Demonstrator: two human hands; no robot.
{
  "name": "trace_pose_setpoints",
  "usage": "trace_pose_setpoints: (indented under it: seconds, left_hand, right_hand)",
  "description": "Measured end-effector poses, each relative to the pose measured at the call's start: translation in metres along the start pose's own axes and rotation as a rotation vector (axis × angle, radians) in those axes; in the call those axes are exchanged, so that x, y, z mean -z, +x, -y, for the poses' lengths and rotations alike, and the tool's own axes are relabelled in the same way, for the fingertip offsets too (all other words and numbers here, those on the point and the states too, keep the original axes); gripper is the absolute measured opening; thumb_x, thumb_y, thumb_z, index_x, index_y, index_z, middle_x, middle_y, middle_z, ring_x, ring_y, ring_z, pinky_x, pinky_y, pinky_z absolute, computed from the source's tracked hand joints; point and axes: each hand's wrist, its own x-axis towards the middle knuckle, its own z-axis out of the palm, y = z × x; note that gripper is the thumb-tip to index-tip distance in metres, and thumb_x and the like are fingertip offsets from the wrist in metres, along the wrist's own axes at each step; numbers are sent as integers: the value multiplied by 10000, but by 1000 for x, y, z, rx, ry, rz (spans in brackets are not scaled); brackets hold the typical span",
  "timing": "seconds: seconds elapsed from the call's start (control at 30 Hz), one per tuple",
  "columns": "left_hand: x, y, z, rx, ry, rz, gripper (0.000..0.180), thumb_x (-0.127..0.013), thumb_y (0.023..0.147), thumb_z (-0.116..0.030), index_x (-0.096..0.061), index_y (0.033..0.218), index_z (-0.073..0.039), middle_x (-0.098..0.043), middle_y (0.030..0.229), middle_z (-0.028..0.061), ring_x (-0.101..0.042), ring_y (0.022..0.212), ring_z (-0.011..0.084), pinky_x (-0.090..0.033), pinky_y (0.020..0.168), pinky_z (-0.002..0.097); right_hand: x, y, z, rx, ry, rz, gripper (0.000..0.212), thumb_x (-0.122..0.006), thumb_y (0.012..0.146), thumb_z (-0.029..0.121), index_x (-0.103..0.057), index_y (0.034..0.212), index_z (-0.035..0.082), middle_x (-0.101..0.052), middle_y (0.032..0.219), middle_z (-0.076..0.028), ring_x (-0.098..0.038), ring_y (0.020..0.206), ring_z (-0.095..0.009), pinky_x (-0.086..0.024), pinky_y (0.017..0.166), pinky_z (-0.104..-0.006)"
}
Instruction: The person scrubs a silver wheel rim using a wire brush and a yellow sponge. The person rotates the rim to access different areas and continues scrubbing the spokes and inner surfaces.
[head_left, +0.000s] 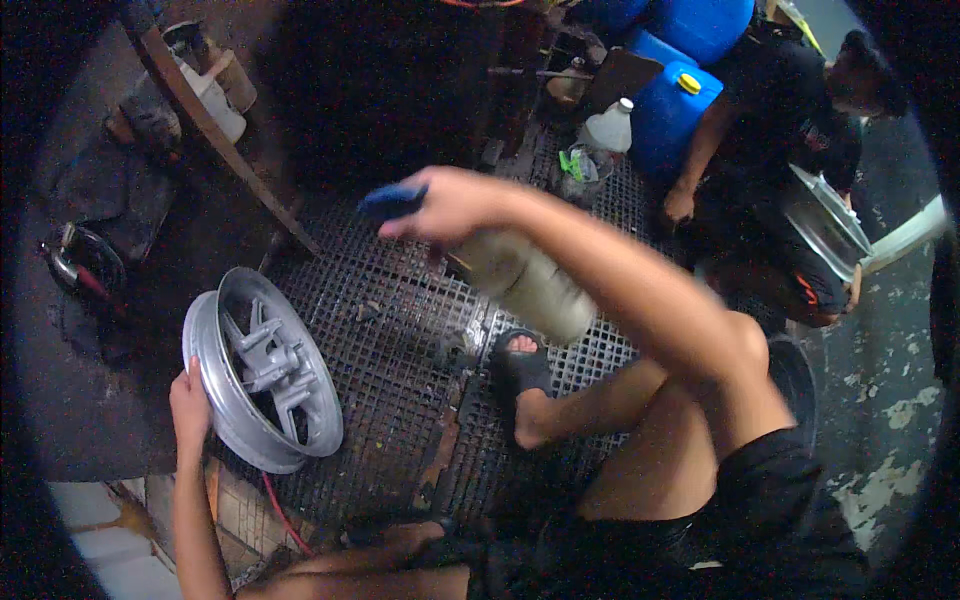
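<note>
A silver spoked wheel rim (275,370) stands tilted at the left, and my left hand (188,405) grips its outer left edge. My right hand (450,205) is raised above the middle of the floor, right of the rim and apart from it. It is closed around what looks like a spray bottle (535,290). The blue head sticks out in front of my fingers, and the pale, cloudy body hangs below my wrist. Motion blurs the hand and the bottle.
Black grating (400,300) covers the floor, with my sandalled foot (520,360) on it. A rusty bar (215,130) slants at the left. Blue drums (675,110) and a white jug (610,128) stand at the back. At right, a person (790,110) sits by another rim (825,225).
</note>
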Motion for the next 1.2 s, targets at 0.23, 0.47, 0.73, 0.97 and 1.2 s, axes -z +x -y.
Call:
trace_pose_setpoints:
  seconds: [0.23, 0.47, 0.73, 0.97, 1.2]
  left_hand:
    - [-26, 31, -11, 11, 21, -36, 587, -420, 1013, -455, -614, 876, 83, -611, 770, 293, -590, 739, 456, -453, 712, 476]
    - [-17, -3, -90, -138, 568, -271, 411, -469, 1000, -289, -448, 1296, -5, -523, 1288, 219, -501, 1167, 409, -419, 936, 483]
    - [-154, -12, -313, -972, 277, 2, 282, -651, 813, -214, -595, 1017, -27, -555, 1214, 141, -511, 1160, 329, -381, 966, 487]
    - [-339, -33, -373, -756, 263, 437, 272, -660, 838, -304, -649, 954, -59, -674, 940, 136, -631, 943, 312, -455, 835, 468]
    - [-364, -99, -365, -772, 225, 836, 357, -658, 839, -366, -648, 1009, -51, -695, 903, 184, -679, 828, 365, -532, 756, 504]
  right_hand:
    - [133, -133, -84, -265, -733, -28, 334, -717, 809, 271, -656, 1112, 142, -698, 890, -106, -678, 841, -252, -544, 739, -399]
    - [4, -237, -247, -472, -580, -203, 399, -691, 785, 256, -640, 1175, 192, -686, 963, -182, -662, 878, -371, -537, 778, -453]
    - [-61, -250, -317, -838, -226, -614, 467, -765, 782, 430, -676, 1072, 76, -689, 918, -188, -668, 889, -373, -530, 784, -424]
    - [-84, -235, -275, -764, -34, -659, 477, -786, 750, 389, -683, 1068, 49, -689, 919, -207, -664, 867, -396, -538, 780, -436]
    - [-100, -258, -255, -730, 12, -733, 340, -733, 820, 259, -673, 1084, 54, -683, 954, -212, -658, 892, -394, -528, 799, -427]
